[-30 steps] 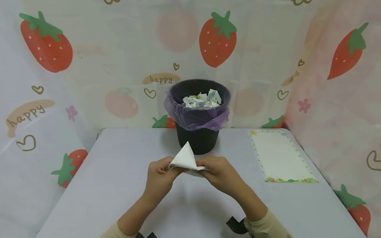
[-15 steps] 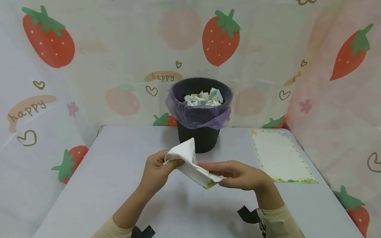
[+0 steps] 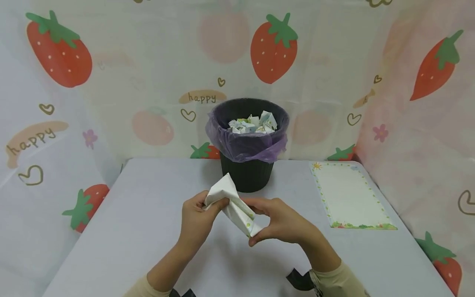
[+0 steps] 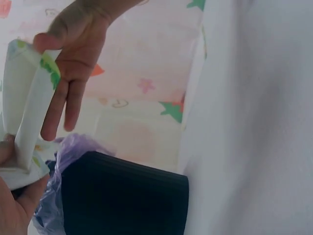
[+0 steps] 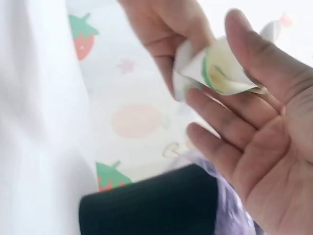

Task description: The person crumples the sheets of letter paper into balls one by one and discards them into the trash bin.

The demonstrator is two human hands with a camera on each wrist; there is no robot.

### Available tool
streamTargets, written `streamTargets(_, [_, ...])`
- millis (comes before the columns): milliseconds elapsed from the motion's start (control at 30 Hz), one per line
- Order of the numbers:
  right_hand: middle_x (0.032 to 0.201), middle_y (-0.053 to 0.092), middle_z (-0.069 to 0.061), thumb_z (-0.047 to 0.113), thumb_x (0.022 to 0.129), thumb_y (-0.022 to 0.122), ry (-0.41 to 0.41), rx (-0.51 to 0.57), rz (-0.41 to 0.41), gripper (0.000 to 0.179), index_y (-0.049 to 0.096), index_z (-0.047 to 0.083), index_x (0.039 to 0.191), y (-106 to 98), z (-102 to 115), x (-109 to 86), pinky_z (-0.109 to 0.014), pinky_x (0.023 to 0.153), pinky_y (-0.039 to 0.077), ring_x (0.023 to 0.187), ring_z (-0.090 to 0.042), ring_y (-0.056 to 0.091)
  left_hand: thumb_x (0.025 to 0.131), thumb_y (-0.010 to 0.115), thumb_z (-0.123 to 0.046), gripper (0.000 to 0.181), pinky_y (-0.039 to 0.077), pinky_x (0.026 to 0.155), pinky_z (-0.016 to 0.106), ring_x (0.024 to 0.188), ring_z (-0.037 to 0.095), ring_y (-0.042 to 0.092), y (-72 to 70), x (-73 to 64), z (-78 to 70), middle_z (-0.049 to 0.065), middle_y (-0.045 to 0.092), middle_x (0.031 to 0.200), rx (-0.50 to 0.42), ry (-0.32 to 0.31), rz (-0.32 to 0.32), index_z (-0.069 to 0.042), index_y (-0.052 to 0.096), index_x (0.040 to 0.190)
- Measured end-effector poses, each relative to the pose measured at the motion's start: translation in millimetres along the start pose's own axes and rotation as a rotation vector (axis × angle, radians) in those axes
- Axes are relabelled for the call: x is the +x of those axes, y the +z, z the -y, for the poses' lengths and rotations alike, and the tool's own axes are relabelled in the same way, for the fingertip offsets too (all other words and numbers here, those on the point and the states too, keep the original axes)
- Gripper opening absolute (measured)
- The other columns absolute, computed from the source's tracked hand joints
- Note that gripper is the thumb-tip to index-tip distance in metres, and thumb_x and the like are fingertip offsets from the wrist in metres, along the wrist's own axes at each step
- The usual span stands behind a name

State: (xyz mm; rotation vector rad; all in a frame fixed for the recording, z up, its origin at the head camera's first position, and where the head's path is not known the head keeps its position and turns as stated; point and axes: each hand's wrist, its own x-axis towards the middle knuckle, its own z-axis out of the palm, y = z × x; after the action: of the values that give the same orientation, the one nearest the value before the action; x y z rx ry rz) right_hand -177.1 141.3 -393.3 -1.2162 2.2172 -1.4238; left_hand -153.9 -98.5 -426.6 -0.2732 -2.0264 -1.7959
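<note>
Left hand point(image 3: 197, 218) pinched round folded paper point(image 3: 238, 216), right hand point(image 3: 289, 220) spread loosely at its lower end, above the worktop point(image 3: 156, 206) in front of the lined bin point(image 3: 246, 175). Apparently mid-fold; likely needed next: a steady left hold and light right-hand pressure along the crease.

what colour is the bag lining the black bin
Purple, and somewhat see-through: the bag shows best in the head view.

Folded sheet point(image 3: 237, 212): paper, matt, creased. Waste bin point(image 3: 246, 175), far: black plastic, dull, ribbed. Bin liner point(image 3: 248, 148): thin plastic film, wrinkled, faintly glossy. Crumpled sheets point(image 3: 254, 124): paper, rough. Bordered sheet point(image 3: 352, 196), right: paper, smooth, matt.
</note>
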Motion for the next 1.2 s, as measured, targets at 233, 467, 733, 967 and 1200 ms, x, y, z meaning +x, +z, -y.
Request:
streamTargets(233, [0.126, 0.072, 0.011, 0.028, 0.062, 0.098, 0.024, -0.118, -0.225, 0.077, 0.067, 0.020, 0.132, 21.9, 3.0, 9.1, -0.037, 0.105, 0.052, 0.118, -0.009, 0.067, 0.092, 0.078, -0.034, 0.031, 0.055, 0.065, 0.028, 0.079, 0.012, 0.063, 1.0, -1.5, -4.8, -0.002, 0.072, 0.092, 0.246, 0.134, 0.054, -0.009, 0.070, 0.109])
streamTargets(467, [0.113, 0.077, 0.004, 0.001, 0.066, 0.094, -0.027, -0.183, -0.417, 0.051, 0.078, 0.011, 0.113, 30.9, 3.7, 12.0, -0.037, 0.110, 0.048, 0.127, -0.019, 0.062, 0.066, 0.097, -0.041, 0.087, 0.056, 0.096, 0.044, 0.110, 0.011, 0.064, -0.7, -2.3, -11.6, -0.009, 0.067, 0.121, 0.215, 0.119, 0.357, -0.019, 0.054, 0.138])
streamTargets(733, [0.117, 0.076, -0.001, -0.004, 0.071, 0.090, -0.103, -0.204, -0.394, 0.052, 0.076, 0.009, 0.119, 29.6, 1.1, 14.1, -0.039, 0.107, 0.050, 0.127, -0.024, 0.063, 0.076, 0.093, -0.034, 0.082, 0.052, 0.106, 0.041, 0.117, 0.013, 0.062, -3.8, 1.8, -12.1, -0.008, 0.064, 0.128, 0.109, 0.064, 0.445, -0.022, 0.049, 0.144])
streamTargets(967, [0.127, 0.072, 0.000, 0.017, 0.076, 0.091, -0.110, -0.141, -0.327, 0.057, 0.072, 0.013, 0.130, 17.6, 0.0, 10.3, -0.050, 0.109, 0.048, 0.136, -0.029, 0.055, 0.084, 0.086, -0.022, 0.073, 0.051, 0.108, 0.040, 0.119, 0.017, 0.062, -8.2, 5.6, -13.0, -0.001, 0.065, 0.129, 0.018, 0.078, 0.510, -0.014, 0.047, 0.145])
streamTargets(1200, [0.133, 0.069, -0.005, 0.009, 0.086, 0.081, -0.174, -0.129, -0.269, 0.053, 0.066, 0.009, 0.137, 14.3, -2.4, 10.6, -0.047, 0.113, 0.044, 0.138, -0.031, 0.052, 0.090, 0.080, -0.010, 0.060, 0.053, 0.104, 0.034, 0.119, 0.021, 0.065, -10.4, 6.5, -10.5, 0.007, 0.065, 0.132, -0.011, 0.178, 0.469, -0.004, 0.050, 0.142])
